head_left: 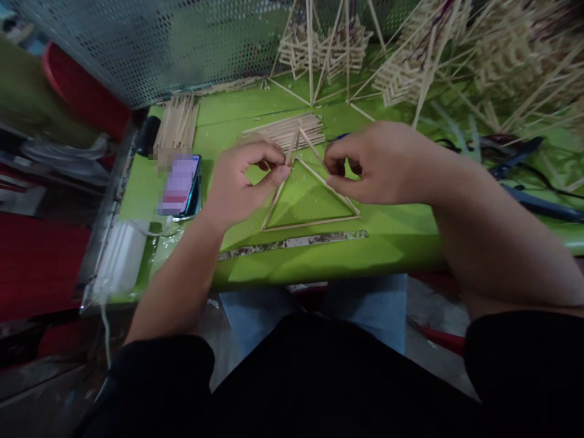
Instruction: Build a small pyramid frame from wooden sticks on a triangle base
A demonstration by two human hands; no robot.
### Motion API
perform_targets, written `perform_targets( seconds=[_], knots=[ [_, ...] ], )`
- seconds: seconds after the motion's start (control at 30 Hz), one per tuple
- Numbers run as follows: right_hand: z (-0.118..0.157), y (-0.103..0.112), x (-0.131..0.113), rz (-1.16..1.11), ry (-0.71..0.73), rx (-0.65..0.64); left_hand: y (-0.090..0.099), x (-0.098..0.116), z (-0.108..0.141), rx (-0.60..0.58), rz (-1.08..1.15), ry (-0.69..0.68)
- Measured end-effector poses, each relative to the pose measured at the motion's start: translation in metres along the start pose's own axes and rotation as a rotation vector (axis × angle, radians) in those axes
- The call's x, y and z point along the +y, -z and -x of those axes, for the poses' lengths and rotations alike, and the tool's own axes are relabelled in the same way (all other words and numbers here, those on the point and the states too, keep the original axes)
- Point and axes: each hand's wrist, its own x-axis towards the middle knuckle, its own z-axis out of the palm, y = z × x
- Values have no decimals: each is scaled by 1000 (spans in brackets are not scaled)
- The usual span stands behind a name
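A triangle of thin wooden sticks [312, 223] lies on the green table, with one long side facing me. Two more sticks lean together into a peak [300, 125] above its far corner. My left hand [249, 176] is closed, thumb and forefinger pinching a stick on the left side of this frame. On the other side, my right hand [376, 164] pinches a stick of the frame between thumb and curled fingers. Its fingertips are partly hidden. Just behind the frame lies a loose pile of sticks [269, 129].
Left of my hands are a phone [183, 185], another stick bundle [177, 121] and a white block-shaped object [120, 258]. A speckled strip [292, 242] lies near the front edge. Stick structures [406, 73] crowd the back right; dark-handled tools [542, 204] lie at right.
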Motion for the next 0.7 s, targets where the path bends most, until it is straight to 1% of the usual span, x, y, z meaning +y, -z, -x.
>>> perform_targets(
  seconds=[0.3,0.47,0.53,0.63,0.7],
  knots=[
    [2,8,-3,-6,-10,-49,0,0,2,-10,49,12],
    [1,8,-2,-8,-13,-52,-6,-1,8,-18,73,77],
    [1,7,-2,-19,-21,-52,-9,-3,8,9,86,76],
    [1,7,-2,-30,-8,-41,-12,-6,4,84,61,39],
    [2,7,-1,-21,14,-41,-13,-5,-1,95,36,9]
  ],
)
